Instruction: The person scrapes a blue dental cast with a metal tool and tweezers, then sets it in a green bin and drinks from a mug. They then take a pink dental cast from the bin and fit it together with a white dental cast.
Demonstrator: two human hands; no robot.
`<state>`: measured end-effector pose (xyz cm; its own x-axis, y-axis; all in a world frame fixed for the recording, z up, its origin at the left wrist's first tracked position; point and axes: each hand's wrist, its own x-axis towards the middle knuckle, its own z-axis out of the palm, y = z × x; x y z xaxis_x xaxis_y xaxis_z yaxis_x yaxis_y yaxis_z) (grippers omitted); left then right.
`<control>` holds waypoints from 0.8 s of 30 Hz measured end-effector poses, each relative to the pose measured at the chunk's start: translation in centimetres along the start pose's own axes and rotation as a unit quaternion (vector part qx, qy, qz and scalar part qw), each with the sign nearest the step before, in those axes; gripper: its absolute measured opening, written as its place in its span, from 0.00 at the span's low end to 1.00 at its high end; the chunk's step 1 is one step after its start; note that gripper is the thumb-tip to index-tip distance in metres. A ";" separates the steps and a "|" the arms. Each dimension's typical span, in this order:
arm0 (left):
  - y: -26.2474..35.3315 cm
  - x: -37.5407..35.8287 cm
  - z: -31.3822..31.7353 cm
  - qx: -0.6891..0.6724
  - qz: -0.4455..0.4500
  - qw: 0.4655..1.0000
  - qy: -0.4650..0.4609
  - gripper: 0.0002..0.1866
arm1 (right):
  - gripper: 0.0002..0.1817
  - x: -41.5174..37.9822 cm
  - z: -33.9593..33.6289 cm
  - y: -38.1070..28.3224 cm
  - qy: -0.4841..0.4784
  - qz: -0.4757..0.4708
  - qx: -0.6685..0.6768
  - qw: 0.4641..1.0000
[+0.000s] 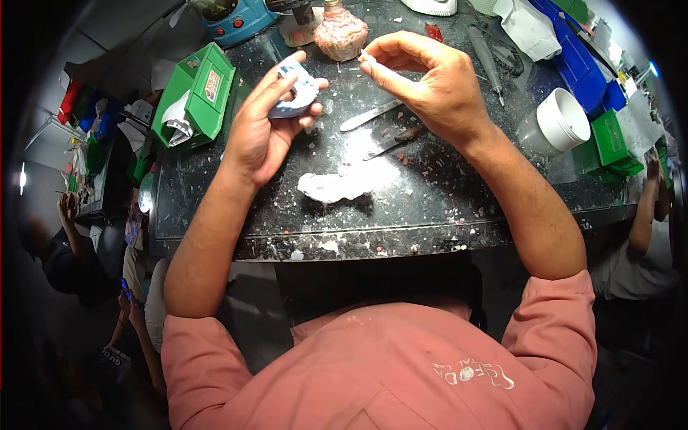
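My left hand [261,129] is closed around a blue and white piece that looks like a dental model [301,92], raised above the bench. To its right, my right hand [448,93] pinches a small whitish bit [366,57] between thumb and fingertips; the bit is too small to name. The two hands are apart. Below them on the bench lies a white, crumpled-looking lump [333,187]. A metal spatula [370,115] and a dark-handled knife-like tool [394,142] lie beneath my right hand.
The black, spattered bench [430,229] carries a wax-crusted burner bottle [340,32] and a blue appliance [238,25] at the back. A green bin [204,93] stands left; a corded handpiece [486,61], white tub [563,118] and blue tray [552,43] are right. Other people sit at both sides.
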<state>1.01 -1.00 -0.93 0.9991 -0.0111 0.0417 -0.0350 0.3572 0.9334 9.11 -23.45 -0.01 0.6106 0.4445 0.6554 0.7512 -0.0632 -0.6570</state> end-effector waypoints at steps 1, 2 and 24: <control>0.1 0.1 -0.2 0.049 0.013 0.999 0.001 0.25 | 0.10 0.0 0.0 0.1 -0.001 -0.012 -0.007 1.000; -0.2 0.0 -0.2 0.049 0.013 0.999 0.003 0.25 | 0.10 0.0 0.0 0.1 -0.005 -0.015 -0.012 1.000; 3.5 -8.6 2.8 0.596 0.134 0.792 0.022 0.28 | 0.10 -0.3 -0.4 -1.2 -0.176 -0.009 -0.023 0.984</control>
<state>-7.74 -2.30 3.01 0.9508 -0.0411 0.3070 -0.2178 -0.7935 0.5683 8.16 -23.89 0.72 0.4789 0.7277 0.4909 0.7760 -0.0895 -0.6244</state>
